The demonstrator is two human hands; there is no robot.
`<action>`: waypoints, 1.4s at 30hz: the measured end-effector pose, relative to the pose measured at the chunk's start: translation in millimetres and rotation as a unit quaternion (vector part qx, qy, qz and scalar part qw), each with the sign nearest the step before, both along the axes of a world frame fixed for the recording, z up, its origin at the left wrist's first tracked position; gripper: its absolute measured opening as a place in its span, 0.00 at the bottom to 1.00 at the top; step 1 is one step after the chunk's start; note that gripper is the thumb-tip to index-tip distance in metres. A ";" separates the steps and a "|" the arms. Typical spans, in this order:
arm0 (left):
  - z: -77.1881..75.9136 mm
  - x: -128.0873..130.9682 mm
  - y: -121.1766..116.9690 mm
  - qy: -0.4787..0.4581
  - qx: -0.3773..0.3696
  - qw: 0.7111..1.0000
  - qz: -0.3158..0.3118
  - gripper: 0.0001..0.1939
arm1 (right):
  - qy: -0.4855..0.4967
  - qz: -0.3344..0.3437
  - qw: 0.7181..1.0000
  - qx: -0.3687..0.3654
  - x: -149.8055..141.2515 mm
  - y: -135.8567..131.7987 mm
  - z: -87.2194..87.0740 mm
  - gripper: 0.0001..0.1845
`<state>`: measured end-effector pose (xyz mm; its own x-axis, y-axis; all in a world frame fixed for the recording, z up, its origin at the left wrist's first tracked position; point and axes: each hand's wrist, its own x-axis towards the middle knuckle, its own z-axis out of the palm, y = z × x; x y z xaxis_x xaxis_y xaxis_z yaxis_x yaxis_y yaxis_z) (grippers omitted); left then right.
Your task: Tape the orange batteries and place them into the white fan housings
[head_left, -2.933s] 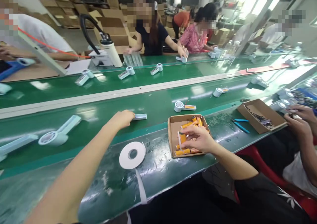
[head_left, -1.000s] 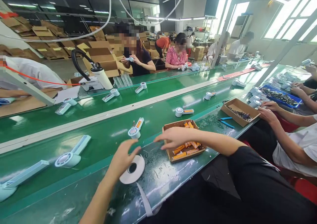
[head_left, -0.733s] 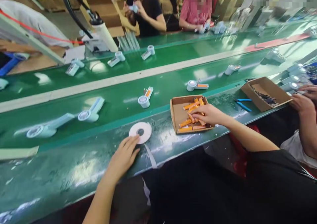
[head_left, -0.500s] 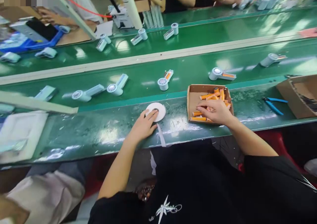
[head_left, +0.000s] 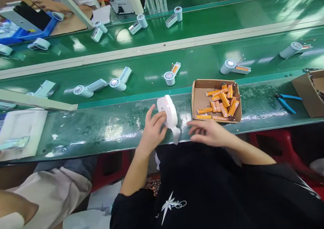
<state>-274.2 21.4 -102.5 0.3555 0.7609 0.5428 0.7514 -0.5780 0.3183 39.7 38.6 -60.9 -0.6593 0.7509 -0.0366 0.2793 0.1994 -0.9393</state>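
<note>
My left hand (head_left: 154, 129) grips a roll of white tape (head_left: 171, 112) by its core, fingers in the centre hole. The roll is tipped up on its edge, and a loose tape end (head_left: 176, 134) hangs from its underside. To the right, my right hand (head_left: 209, 132) hovers near the bench edge, empty, with its fingers loosely apart, pointing at the tape. Just beyond it stands a shallow cardboard box (head_left: 193, 99) containing several orange-wrapped battery cells (head_left: 224, 99).
Pale blue housings (head_left: 169, 78) with round heads lie along the green belt (head_left: 146, 67) beyond the bench. Blue-handled pliers (head_left: 287, 101) and another cardboard box (head_left: 307, 95) are at right. A white foam tray (head_left: 37, 131) sits at left, near a co-worker's arm (head_left: 19, 205).
My left hand has lifted the tape roll from lying flat to standing on edge. My right hand has come out of the battery box toward the tape.
</note>
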 end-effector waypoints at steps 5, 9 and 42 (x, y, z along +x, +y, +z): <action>9.3 22.6 -3.8 -0.065 0.044 0.997 0.001 0.19 | 0.051 0.127 0.988 -0.070 -38.3 -22.1 -24.8 0.30; 0.2 12.5 -6.8 -0.091 0.022 0.995 0.043 0.16 | -0.055 0.225 0.971 -0.063 -12.2 -5.9 -20.4 0.26; 30.2 60.1 -31.8 0.006 -0.065 0.984 -0.167 0.21 | 0.039 -0.093 0.928 0.359 56.9 38.0 -8.3 0.07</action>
